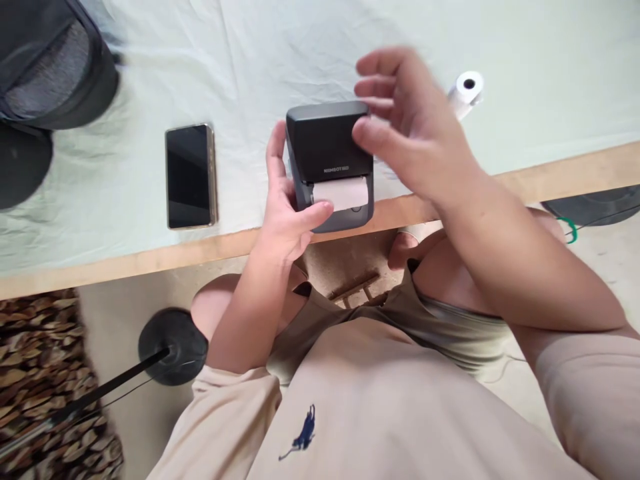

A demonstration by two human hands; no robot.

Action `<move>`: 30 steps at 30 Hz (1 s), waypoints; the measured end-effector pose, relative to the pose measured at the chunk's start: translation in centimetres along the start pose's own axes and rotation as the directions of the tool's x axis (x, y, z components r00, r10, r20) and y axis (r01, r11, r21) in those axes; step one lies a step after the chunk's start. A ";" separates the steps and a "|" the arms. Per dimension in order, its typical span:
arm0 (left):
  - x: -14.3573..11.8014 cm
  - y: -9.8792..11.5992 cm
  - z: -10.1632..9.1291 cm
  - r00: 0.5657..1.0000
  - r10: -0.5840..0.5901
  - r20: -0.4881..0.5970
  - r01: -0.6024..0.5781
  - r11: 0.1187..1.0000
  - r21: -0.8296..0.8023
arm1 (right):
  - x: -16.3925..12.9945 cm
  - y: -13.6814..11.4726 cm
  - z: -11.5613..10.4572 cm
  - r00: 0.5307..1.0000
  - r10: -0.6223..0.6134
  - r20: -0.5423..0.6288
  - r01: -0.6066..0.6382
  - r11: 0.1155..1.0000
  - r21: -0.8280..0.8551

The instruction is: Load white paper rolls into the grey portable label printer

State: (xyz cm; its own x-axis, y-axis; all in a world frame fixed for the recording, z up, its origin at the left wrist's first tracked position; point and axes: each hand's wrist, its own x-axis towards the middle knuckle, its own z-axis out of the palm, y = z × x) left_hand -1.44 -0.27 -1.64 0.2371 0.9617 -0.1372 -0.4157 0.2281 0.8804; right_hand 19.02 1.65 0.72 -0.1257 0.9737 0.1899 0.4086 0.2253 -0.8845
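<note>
1. My left hand [286, 217] grips the small dark label printer [327, 163] from its nine o'clock side, fingers curled behind it and thumb pressed by the paper slot.
2. The printer sits at the near edge of the table [450, 193], close to the middle of my view, with pale paper showing at its front.
3. My right hand [413, 127] hovers just above the printer's three o'clock corner, fingers loosely spread, holding nothing.
4. A pale wrinkled cloth [125, 173] covers the table; bare wood shows along the near rim.
5. A black phone [191, 175] lies flat at nine o'clock of the printer.
6. A white paper roll [466, 92] lies at two o'clock.
7. A dark bag [50, 67] fills the ten o'clock corner.
8. Below, at seven o'clock, a round black stand base [173, 345] rests on the floor beside a patterned rug [45, 373].
</note>
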 end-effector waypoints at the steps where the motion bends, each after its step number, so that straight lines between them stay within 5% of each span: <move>1: 0.0 0.0 0.1 1.000 0.023 0.020 -0.022 0.999 -0.037 | -0.1 0.2 0.1 0.998 0.011 0.070 -0.016 0.997 0.077; 3: 0.2 0.2 0.3 0.999 0.018 0.042 -0.014 0.996 -0.087 | -0.4 0.3 0.4 0.989 0.016 0.144 -0.047 0.975 0.216; 9: 0.7 0.7 0.7 0.989 -0.109 -0.098 0.112 0.993 0.027 | -0.7 -0.3 0.8 0.994 0.032 0.103 -0.051 0.980 0.191; 20: 0.9 0.5 0.5 0.987 -0.064 -0.149 0.058 0.997 -0.047 | -1.0 1.2 -0.6 0.970 -0.117 0.212 0.081 0.982 0.171; 24: 0.8 0.7 0.6 0.996 -0.066 -0.066 0.061 0.995 -0.080 | -1.1 0.5 -0.3 0.975 -0.217 -0.055 0.217 0.976 -0.012; 27: 0.7 0.5 0.4 0.996 -0.090 0.018 0.091 0.993 -0.076 | -1.5 -0.6 0.2 0.875 -0.375 -0.306 0.367 0.926 -0.086; 30: 0.9 0.0 0.1 0.997 -0.081 -0.003 0.080 0.996 -0.036 | -2.0 -2.1 0.3 0.876 -0.304 -0.375 0.313 0.949 -0.036</move>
State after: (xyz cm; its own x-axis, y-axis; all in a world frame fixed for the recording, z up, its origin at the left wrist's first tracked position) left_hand -1.19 0.56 -1.70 0.2674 0.9407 -0.2089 -0.4266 0.3100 0.8496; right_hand 18.15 -0.73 2.09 0.1049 0.7971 0.5946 0.3810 0.5201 -0.7644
